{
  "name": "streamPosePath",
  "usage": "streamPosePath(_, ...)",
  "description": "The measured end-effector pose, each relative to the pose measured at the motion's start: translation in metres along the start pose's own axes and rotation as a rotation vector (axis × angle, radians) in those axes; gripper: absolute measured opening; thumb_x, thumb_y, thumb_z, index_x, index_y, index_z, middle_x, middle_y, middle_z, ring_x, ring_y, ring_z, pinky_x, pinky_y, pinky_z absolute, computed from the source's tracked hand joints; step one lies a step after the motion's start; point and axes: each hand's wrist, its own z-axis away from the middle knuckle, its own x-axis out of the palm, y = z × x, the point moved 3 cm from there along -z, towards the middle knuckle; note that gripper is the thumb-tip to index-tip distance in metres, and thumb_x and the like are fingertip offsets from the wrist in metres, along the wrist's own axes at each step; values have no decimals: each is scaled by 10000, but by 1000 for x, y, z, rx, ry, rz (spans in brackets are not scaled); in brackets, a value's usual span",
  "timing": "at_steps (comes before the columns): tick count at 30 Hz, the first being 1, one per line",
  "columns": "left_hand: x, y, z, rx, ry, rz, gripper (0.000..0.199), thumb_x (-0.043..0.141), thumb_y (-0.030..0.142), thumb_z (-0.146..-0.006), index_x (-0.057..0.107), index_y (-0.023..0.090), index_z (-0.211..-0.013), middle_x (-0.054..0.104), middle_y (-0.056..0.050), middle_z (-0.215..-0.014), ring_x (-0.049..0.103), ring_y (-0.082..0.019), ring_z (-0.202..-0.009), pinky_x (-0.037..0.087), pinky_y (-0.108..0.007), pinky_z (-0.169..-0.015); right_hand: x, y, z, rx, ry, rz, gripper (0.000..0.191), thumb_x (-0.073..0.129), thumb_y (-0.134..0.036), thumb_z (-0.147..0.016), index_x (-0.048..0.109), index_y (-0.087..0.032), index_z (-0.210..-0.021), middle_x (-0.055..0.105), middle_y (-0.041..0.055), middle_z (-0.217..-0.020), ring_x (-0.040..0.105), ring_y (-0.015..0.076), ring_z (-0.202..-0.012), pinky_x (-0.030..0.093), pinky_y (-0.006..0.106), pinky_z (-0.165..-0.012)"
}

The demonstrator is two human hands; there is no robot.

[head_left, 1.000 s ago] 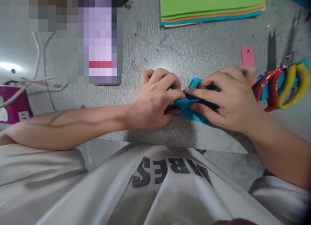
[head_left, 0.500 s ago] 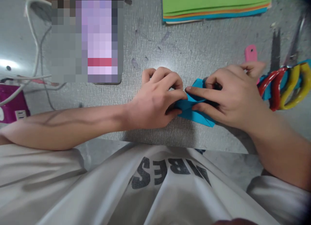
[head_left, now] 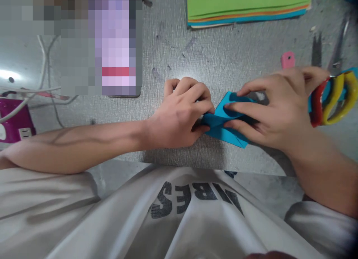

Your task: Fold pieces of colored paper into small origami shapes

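A folded piece of blue paper (head_left: 223, 121) lies between my hands over the grey table. My left hand (head_left: 184, 111) pinches its left end between thumb and index finger, with the other fingers curled. On the paper's right part rests my right hand (head_left: 279, 106), its thumb below and index finger above a fold. The middle finger of that hand reaches over the paper's upper edge, and its outer fingers stretch toward the scissors. Part of the paper's right side is hidden under the right hand.
Red-handled scissors (head_left: 316, 106) and yellow-handled scissors (head_left: 331, 102) lie at the right, beside a pink object (head_left: 288, 60). Coloured sheets (head_left: 248, 7) are stacked at the top. A pixelated device (head_left: 119, 46), white cables and a purple socket box (head_left: 16, 119) are at left.
My right hand has shifted right along the paper, its fingers spreading more and covering part of the red scissor handle and pink object. My left hand has stayed in place.
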Motion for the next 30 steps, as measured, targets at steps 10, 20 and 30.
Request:
streamPosePath(10,-1,6,-4,-33,19,-50,289,945,442,-1069,719,294,-1172,743,-115,-1442,615,-462,-1503,460,-774,-1218,16,-13,-8,45,-54,-69,290,739,-386,-1184,698,-255,-928,802,81,-1081,727,372,-1081,389,609,-969)
streamPosePath(20,1,5,-4,-55,13,-63,332,886,599,-1153,744,307,-1221,724,-140,-1481,591,-498,-1546,448,-810,-1258,14,-7,-1,205,-185,5,321,808,-530,-1158,757,-286,-956,726,131,-1164,688,485,-1247,459,700,-1091)
streamPosePath(30,3,0,0,-23,40,-64,345,888,521,-1151,730,300,-1364,712,-189,-1535,606,-512,-1512,443,-780,-1253,1,13,11,247,-106,-12,341,856,-556,-1141,812,-337,-1398,784,157,-1353,716,504,-1311,531,698,-1150)
